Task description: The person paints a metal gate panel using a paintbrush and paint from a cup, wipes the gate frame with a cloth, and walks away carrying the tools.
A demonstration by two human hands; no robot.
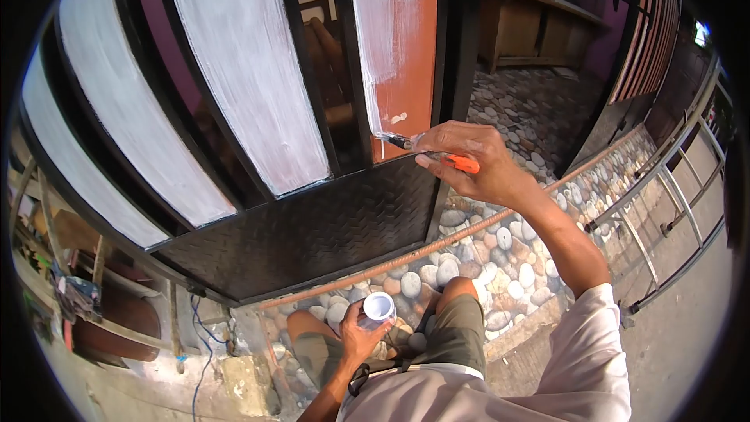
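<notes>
My right hand (469, 160) grips a small paintbrush (400, 141) with an orange handle end. The bristles touch the lower left edge of an orange slat (406, 101), which is partly coated in white paint on its upper and left parts. Two white dabs show low on the bare orange. Down near my lap, my left hand (363, 336) is wrapped round a small cup of white paint (380, 306), held upright with its mouth facing up. Left of the orange slat stand several white-painted slats (238, 62) between black bars.
Below the slats runs a black textured panel (312, 227). Pebble paving (500, 266) lies under and beside my legs. A metal ladder-like frame (680, 180) stands at the right. At the left are a blue cable (205, 344) and wooden pieces (117, 328).
</notes>
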